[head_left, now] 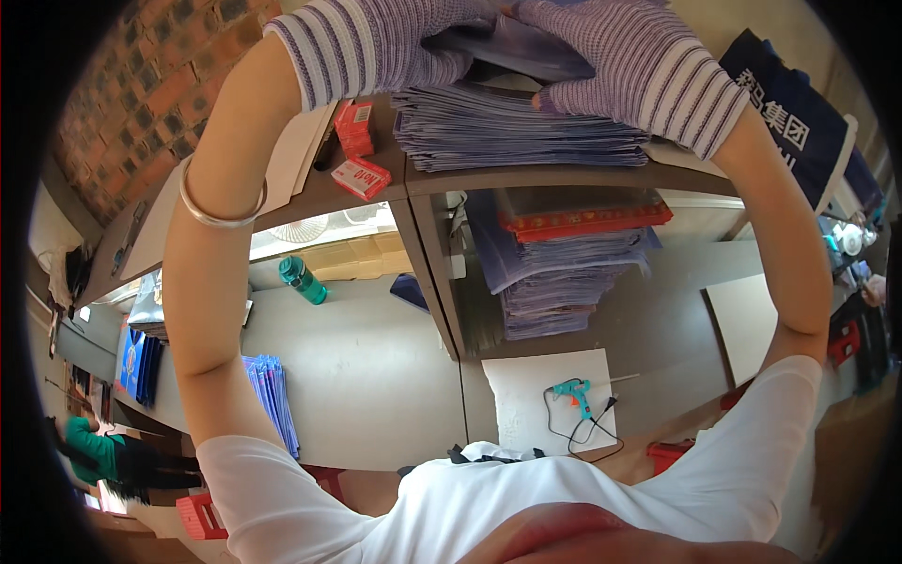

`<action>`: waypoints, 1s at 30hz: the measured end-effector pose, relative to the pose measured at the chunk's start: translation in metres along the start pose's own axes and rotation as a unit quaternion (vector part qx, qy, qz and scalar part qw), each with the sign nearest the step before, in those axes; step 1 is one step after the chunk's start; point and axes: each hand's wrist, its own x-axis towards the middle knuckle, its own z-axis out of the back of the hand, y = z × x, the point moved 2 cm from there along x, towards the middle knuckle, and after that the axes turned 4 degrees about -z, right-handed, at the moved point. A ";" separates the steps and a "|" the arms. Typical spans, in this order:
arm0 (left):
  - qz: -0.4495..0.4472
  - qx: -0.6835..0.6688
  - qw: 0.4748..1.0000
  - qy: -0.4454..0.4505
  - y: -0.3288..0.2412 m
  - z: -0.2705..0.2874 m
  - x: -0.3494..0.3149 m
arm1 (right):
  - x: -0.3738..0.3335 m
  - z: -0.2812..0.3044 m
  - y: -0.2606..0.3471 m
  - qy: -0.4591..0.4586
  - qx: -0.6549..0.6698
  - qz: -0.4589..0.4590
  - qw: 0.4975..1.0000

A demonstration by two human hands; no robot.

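Observation:
Both my hands wear purple-and-white striped gloves and reach up to a tall stack of purple sheets (521, 132) on top of a grey shelf (564, 177). My left hand (376, 42) curls over the top purple sheet (526, 47) from the left. From the right, my right hand (620, 56) grips the same sheet, its thumb against the stack's edge. The sheet is lifted slightly off the stack between the two hands. A silver bangle (221, 214) sits on my left forearm.
Two small red boxes (360, 155) lie on the shelf left of the stack. Below are a second purple stack under a red-edged strip (564, 273), a teal bottle (303, 280), a teal glue gun (573, 390) on a white board, and another person's green sleeve (89, 451) at lower left.

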 end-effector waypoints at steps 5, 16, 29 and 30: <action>0.036 0.039 0.999 -0.004 -0.003 0.006 0.001 | -0.006 0.007 -0.004 -0.034 0.091 -0.018 0.995; -0.143 0.153 0.966 -0.149 0.020 -0.034 -0.006 | -0.016 -0.001 -0.067 -0.293 0.106 -0.033 0.949; 0.283 -0.157 0.941 -0.095 0.117 -0.042 0.113 | 0.117 -0.117 -0.172 0.046 0.257 -0.085 0.961; 0.392 -0.201 0.895 -0.075 0.113 -0.046 0.097 | 0.120 -0.127 -0.159 0.055 0.276 -0.094 0.955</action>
